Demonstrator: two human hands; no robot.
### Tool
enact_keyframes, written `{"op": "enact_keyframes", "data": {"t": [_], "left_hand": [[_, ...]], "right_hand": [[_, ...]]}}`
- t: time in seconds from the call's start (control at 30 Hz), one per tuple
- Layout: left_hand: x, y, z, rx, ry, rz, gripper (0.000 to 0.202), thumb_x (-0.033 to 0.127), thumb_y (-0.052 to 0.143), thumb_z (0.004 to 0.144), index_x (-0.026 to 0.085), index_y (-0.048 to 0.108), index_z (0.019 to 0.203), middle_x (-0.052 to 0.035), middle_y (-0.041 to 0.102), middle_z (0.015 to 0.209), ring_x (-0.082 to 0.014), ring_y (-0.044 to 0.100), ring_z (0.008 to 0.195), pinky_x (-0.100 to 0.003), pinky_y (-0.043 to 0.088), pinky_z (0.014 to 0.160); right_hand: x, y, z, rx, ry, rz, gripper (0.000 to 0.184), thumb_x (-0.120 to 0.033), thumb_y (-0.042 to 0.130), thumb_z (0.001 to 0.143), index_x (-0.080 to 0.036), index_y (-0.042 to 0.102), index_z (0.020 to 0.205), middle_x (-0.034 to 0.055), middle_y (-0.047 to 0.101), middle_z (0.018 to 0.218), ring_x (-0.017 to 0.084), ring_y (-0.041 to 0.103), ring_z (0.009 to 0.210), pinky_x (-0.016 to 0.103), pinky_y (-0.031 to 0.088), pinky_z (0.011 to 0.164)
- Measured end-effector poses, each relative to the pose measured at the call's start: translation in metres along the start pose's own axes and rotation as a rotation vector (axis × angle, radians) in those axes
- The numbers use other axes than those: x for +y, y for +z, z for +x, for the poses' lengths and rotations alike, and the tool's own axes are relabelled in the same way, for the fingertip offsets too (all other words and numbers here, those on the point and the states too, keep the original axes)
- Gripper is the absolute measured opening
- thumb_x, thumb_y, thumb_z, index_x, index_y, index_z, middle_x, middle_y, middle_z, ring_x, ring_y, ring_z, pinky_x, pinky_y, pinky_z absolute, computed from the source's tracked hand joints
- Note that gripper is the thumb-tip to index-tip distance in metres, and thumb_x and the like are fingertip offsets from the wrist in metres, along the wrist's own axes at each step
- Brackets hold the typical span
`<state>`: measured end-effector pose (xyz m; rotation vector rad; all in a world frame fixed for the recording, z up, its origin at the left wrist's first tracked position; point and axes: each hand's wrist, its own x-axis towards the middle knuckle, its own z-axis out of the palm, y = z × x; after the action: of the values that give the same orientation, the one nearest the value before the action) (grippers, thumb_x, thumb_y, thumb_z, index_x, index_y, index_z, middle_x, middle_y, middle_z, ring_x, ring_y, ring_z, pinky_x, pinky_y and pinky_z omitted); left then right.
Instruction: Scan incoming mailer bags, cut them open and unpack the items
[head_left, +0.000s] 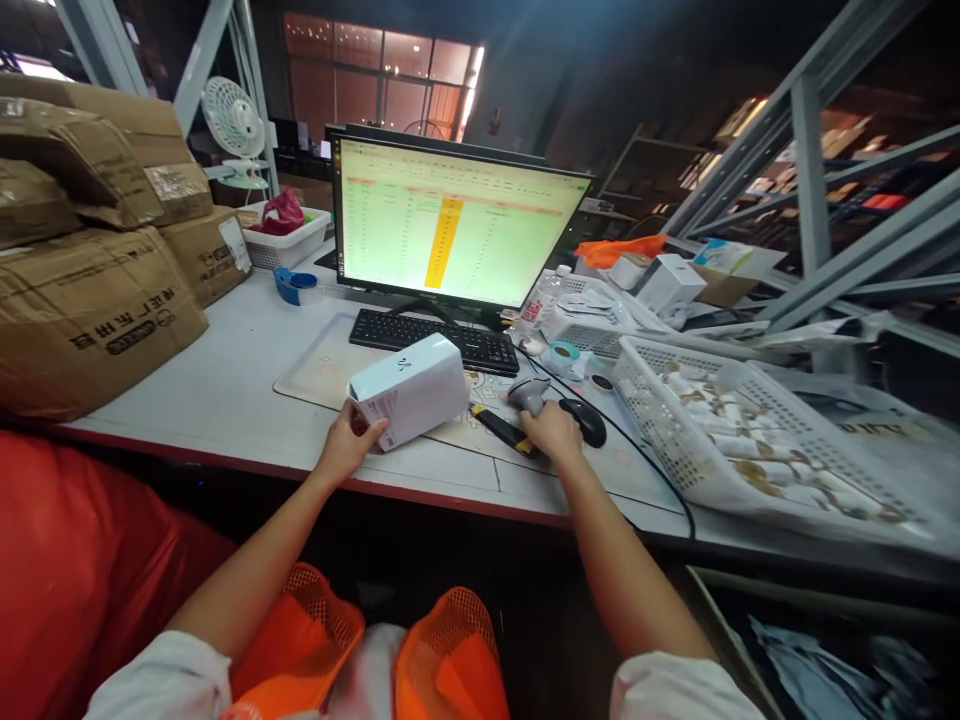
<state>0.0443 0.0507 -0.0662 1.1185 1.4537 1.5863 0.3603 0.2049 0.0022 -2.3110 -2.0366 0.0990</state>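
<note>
My left hand [349, 445] grips the lower corner of a white carton [411, 392], which is tilted up above the desk with a printed label on its side. My right hand [553, 433] is wrapped around the handle of a grey handheld barcode scanner [528, 395], whose head points left toward the carton. A yellow-and-black utility knife [501, 430] lies on the desk beside that hand. Just right of my right hand sits a black computer mouse [583, 421].
A black keyboard [435, 341] and a monitor [450, 220] showing a spreadsheet stand ahead. Stacked cardboard boxes [90, 320] fill the left. At right, a white plastic basket [720, 440] holds several small rolls. A mouse cable runs across the desk [300, 430] toward its front edge.
</note>
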Motion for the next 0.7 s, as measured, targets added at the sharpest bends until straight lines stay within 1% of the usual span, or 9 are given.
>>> {"op": "enact_keyframes", "data": {"t": [0.07,0.13,0.2,0.3,0.4,0.47,0.57,0.63,0.7], "left_hand": [[0.000,0.001,-0.001,-0.016,0.008,0.004,0.053,0.048,0.076,0.079,0.017,0.056,0.118,-0.0140,0.072,0.119,-0.0288,0.071,0.111,-0.042,0.058,0.097],[-0.001,0.002,0.000,-0.002,-0.001,0.039,0.052,0.048,0.075,0.080,0.017,0.057,0.118,-0.0142,0.073,0.119,-0.0285,0.071,0.109,-0.041,0.058,0.095],[-0.002,0.002,0.002,0.031,-0.009,0.075,0.052,0.050,0.075,0.081,0.017,0.057,0.117,-0.0152,0.073,0.119,-0.0290,0.072,0.107,-0.041,0.058,0.092],[-0.006,0.001,0.005,0.064,-0.006,0.097,0.051,0.051,0.074,0.082,0.016,0.058,0.116,-0.0163,0.072,0.119,-0.0294,0.071,0.108,-0.041,0.058,0.092],[-0.008,0.000,0.005,0.065,0.002,0.098,0.051,0.051,0.074,0.082,0.016,0.058,0.116,-0.0165,0.072,0.118,-0.0298,0.071,0.109,-0.042,0.057,0.093],[-0.008,0.000,0.004,0.062,-0.001,0.090,0.052,0.051,0.074,0.082,0.016,0.058,0.116,-0.0166,0.073,0.117,-0.0302,0.071,0.109,-0.042,0.057,0.093],[-0.008,0.000,0.004,0.059,-0.012,0.063,0.054,0.053,0.073,0.082,0.016,0.057,0.118,-0.0162,0.073,0.116,-0.0305,0.072,0.107,-0.043,0.057,0.092],[-0.008,0.000,0.004,0.064,-0.011,0.044,0.054,0.054,0.073,0.082,0.017,0.058,0.118,-0.0155,0.073,0.116,-0.0308,0.072,0.106,-0.043,0.058,0.091],[-0.008,0.001,0.004,0.068,-0.010,0.036,0.054,0.054,0.074,0.081,0.017,0.059,0.117,-0.0152,0.074,0.115,-0.0312,0.072,0.106,-0.042,0.058,0.090]], "right_hand": [[0.003,-0.022,-0.015,-0.017,-0.137,0.040,0.054,-0.055,0.050,0.095,-0.009,0.070,0.114,0.0225,0.072,0.108,0.035,0.069,0.102,0.037,0.048,0.079],[0.006,-0.046,-0.044,-0.090,-0.411,0.157,0.049,-0.058,0.052,0.093,-0.015,0.074,0.102,0.0139,0.075,0.095,0.029,0.070,0.090,0.033,0.047,0.074],[0.004,-0.064,-0.084,-0.245,-0.685,0.299,0.038,-0.054,0.058,0.091,-0.022,0.075,0.101,0.0058,0.075,0.090,0.024,0.068,0.083,0.030,0.048,0.072],[-0.010,-0.071,-0.139,-0.396,-0.866,0.335,0.034,-0.045,0.068,0.086,-0.026,0.074,0.113,0.0036,0.077,0.097,0.022,0.069,0.084,0.029,0.050,0.075],[-0.029,-0.063,-0.167,-0.351,-0.941,0.220,0.038,-0.040,0.071,0.084,-0.023,0.072,0.118,0.0082,0.077,0.100,0.025,0.070,0.087,0.033,0.050,0.078],[-0.034,-0.059,-0.167,-0.325,-0.951,0.177,0.034,-0.040,0.071,0.084,-0.022,0.073,0.113,0.0094,0.076,0.097,0.027,0.070,0.086,0.034,0.050,0.077],[-0.025,-0.061,-0.146,-0.292,-0.896,0.286,0.030,-0.042,0.069,0.085,-0.025,0.073,0.111,0.0064,0.077,0.099,0.025,0.070,0.088,0.032,0.051,0.078],[-0.011,-0.063,-0.119,-0.184,-0.799,0.379,0.031,-0.047,0.064,0.088,-0.025,0.074,0.108,0.0045,0.076,0.094,0.024,0.070,0.084,0.031,0.051,0.075],[0.004,-0.060,-0.083,-0.007,-0.643,0.392,0.038,-0.053,0.059,0.090,-0.022,0.073,0.106,0.0062,0.076,0.092,0.026,0.070,0.085,0.032,0.051,0.076]]}}
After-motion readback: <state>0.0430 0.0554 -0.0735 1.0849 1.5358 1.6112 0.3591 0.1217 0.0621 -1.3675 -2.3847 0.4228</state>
